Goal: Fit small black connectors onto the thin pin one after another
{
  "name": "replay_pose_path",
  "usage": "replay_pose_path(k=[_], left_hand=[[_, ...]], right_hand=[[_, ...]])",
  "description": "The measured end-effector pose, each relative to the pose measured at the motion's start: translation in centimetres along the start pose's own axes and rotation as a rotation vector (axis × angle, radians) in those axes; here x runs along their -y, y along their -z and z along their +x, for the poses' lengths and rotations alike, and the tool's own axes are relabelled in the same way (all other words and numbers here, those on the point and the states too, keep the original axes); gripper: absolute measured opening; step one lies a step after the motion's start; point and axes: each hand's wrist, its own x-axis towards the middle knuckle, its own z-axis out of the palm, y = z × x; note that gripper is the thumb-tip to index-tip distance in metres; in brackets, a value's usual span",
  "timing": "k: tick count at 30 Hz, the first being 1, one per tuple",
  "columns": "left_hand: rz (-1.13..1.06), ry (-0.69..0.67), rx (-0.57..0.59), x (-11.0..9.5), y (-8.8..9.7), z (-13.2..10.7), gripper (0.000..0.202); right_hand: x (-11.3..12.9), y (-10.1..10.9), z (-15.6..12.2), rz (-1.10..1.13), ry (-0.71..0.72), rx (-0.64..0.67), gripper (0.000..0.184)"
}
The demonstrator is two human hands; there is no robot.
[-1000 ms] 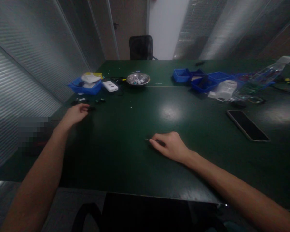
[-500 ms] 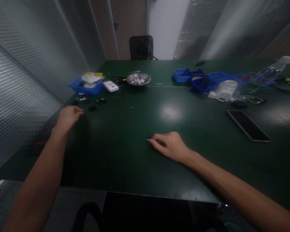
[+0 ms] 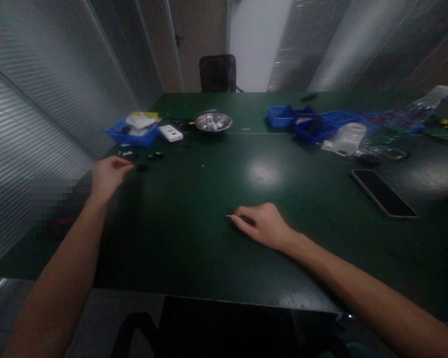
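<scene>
My left hand [image 3: 110, 174] reaches to the far left of the dark green table [image 3: 194, 238], its fingers curled together and pointing at several small black parts [image 3: 142, 167] lying just beyond the fingertips. Whether it holds one is hidden. My right hand [image 3: 263, 224] rests on the table near the middle, fingers pinched on a thin dark tool with a metal tip [image 3: 232, 217] that pokes out to the left.
A blue bin with white and yellow items [image 3: 133, 130], a white device [image 3: 170, 133] and a metal bowl [image 3: 213, 122] stand at the back left. Blue bins [image 3: 309, 124], plastic bags [image 3: 395, 124] and a black phone [image 3: 383, 193] lie at the right. A black chair [image 3: 217, 73] stands behind the table.
My left hand drew back from a small black part, leaving it on the table, then moved slightly forward toward the parts again. My right hand has not moved.
</scene>
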Motion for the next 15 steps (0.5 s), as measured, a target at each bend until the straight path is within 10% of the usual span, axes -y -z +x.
replay_pose_path(k=[15], left_hand=[[0.087,-0.110,0.007,0.26,-0.31,-0.07,0.033]], right_hand=[[0.14,0.13,0.14,0.014,0.004,0.011,0.039]])
